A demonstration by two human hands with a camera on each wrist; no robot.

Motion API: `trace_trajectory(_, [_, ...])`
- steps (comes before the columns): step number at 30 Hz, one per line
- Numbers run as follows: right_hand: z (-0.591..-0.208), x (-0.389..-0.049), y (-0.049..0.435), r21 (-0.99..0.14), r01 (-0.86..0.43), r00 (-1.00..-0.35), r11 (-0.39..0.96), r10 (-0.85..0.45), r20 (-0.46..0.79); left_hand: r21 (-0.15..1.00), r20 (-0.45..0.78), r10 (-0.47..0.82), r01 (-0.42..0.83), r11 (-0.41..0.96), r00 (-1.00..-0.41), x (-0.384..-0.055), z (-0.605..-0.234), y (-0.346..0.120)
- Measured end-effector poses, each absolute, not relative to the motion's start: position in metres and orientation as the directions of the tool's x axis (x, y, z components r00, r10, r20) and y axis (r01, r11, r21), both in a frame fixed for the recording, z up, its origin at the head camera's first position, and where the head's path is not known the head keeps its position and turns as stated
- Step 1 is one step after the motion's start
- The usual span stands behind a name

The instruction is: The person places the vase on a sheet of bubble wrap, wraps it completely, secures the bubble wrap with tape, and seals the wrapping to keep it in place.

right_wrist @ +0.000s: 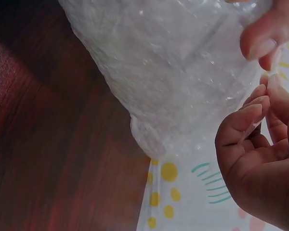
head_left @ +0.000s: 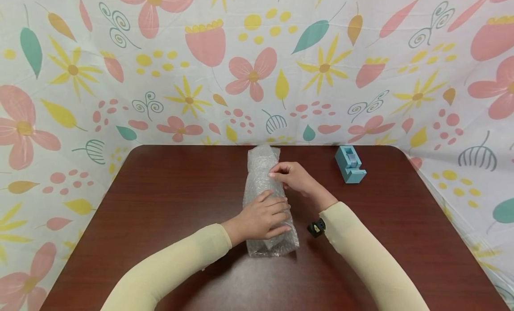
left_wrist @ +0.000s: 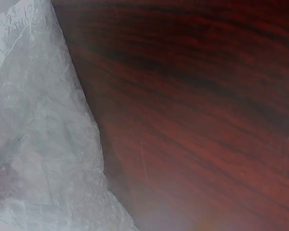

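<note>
A long bundle in clear bubble wrap [head_left: 261,177] lies lengthwise on the table, its contents hidden by the wrap. My left hand [head_left: 263,216] rests across its near half, fingers spread over the top. At the right side of the bundle's far half, my right hand [head_left: 296,178] has thumb and forefinger pinched together; the right wrist view shows a thin clear strip [right_wrist: 249,132], apparently tape, among its curled fingers. Left-hand fingertips [right_wrist: 261,45] touch the wrap there too. The left wrist view shows mostly the wrap's side [left_wrist: 43,130] and the tabletop.
A light blue tape dispenser [head_left: 350,164] stands at the table's back right. The dark red-brown wooden table [head_left: 180,186] meets a white floral cloth [head_left: 257,110] behind and at both sides. A small black device [head_left: 316,228] sits at the right wrist.
</note>
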State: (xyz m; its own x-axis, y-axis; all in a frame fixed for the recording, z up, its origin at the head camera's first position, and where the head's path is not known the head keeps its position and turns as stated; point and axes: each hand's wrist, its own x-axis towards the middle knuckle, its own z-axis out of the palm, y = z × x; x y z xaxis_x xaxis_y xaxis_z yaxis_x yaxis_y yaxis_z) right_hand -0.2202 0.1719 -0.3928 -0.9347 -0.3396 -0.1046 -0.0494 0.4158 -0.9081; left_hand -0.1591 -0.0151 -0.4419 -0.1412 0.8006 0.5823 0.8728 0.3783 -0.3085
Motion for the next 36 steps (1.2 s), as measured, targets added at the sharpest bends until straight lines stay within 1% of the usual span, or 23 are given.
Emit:
trace_trajectory(16, [-0.393, -0.220, 0.161, -0.881, -0.061, -0.940, 0.469, -0.325, -0.108, -0.302, 0.567, 0.808, 0.874, 0.382, -0.157, -0.159, -0.444, -0.014])
trace_trajectory(26, [-0.391, -0.222, 0.160, -0.865, -0.025, -0.938, 0.502, -0.310, -0.152, -0.308, 0.568, 0.808, 0.871, 0.384, -0.155, -0.160, -0.445, -0.012])
trace_trajectory(32, [-0.388, -0.222, 0.154, -0.842, -0.029, -0.946, 0.538, -0.288, -0.151, -0.304, 0.564, 0.810, 0.871, 0.386, -0.162, -0.159, -0.444, -0.012])
trace_trajectory(36, [-0.387, -0.221, 0.149, -0.817, -0.040, -0.952, 0.576, -0.269, -0.143, -0.313, 0.566, 0.809, 0.868, 0.386, -0.156, -0.159, -0.444, -0.011])
